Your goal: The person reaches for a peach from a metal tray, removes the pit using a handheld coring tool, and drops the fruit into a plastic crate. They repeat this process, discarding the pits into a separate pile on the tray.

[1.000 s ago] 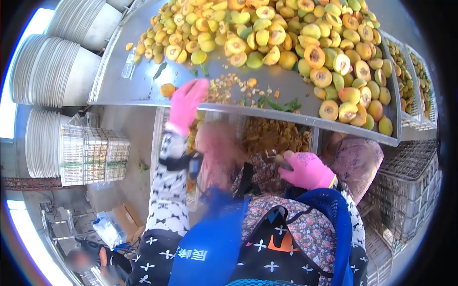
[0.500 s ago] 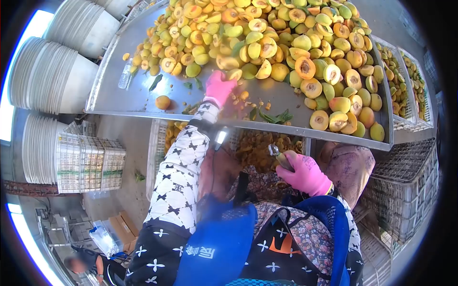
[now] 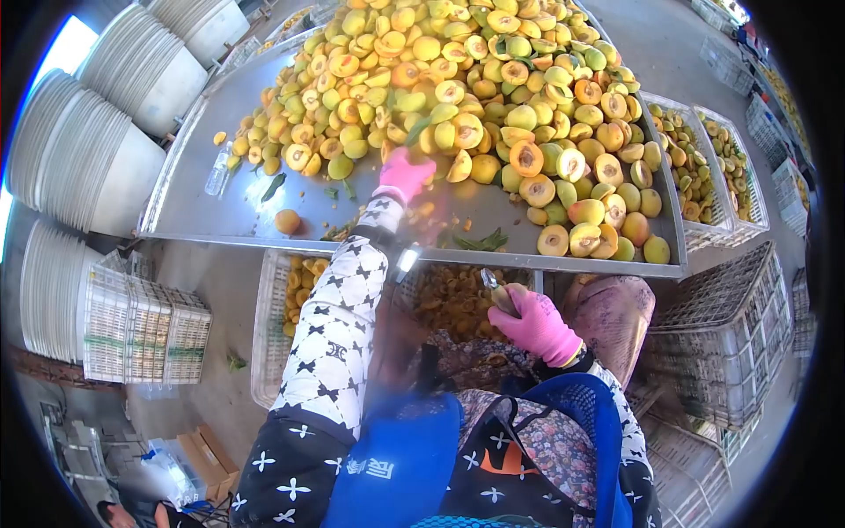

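Note:
Heaped on the metal table [image 3: 202,198] are yellow peaches [image 3: 396,97], some whole and many cut into halves, several with the stone showing. My left hand [image 3: 405,174], in a pink glove, is at the near edge of the heap over the tabletop. Its fingers look curled, and what they hold, if anything, is hidden. In front of the table edge, my right hand [image 3: 539,326], also pink-gloved, is wrapped round the handle of a pitting spoon [image 3: 500,295]. The tool's metal loop points up toward the table, with nothing visible in it.
Crates of peach halves [image 3: 275,326] stand under the table, and more crates [image 3: 691,172] are to its right. Stacked white crates [image 3: 722,326] sit at my right. At left are stacked pale tubs [image 3: 123,167]. A plastic bottle [image 3: 217,172] and a lone peach [image 3: 287,222] lie on the table.
The view has shifted, so the table and crates appear lower and further left. My left hand has moved slightly toward the peaches. My right hand keeps its grip on the pitting spoon.

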`<state>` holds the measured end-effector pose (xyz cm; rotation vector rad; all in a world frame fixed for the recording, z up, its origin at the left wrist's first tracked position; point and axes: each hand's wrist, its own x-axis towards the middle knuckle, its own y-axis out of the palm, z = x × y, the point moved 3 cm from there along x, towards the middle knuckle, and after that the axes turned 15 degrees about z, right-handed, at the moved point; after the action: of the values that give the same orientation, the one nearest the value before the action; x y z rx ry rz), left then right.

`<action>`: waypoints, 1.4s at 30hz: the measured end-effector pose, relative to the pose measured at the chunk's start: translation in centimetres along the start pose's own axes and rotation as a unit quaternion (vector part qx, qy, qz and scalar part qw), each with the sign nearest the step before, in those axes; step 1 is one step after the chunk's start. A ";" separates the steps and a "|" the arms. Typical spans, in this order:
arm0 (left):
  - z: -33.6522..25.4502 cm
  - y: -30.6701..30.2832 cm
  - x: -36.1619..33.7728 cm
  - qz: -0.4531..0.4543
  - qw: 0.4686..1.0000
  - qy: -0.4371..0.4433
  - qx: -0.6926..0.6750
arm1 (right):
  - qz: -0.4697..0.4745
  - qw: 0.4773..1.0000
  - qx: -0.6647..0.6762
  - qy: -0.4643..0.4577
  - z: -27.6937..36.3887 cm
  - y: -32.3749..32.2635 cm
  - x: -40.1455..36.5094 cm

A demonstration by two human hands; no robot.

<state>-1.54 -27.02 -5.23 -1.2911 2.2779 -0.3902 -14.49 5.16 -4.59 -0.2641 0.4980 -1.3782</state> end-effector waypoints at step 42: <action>-5.4 13.3 -19.8 0.129 0.885 0.143 -0.424 | 0.015 0.966 0.256 0.012 1.4 0.3 -1.4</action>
<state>-5.41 -3.14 -1.52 -1.3113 2.9732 0.6362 -13.71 6.40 -3.27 0.1824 0.1511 -1.4323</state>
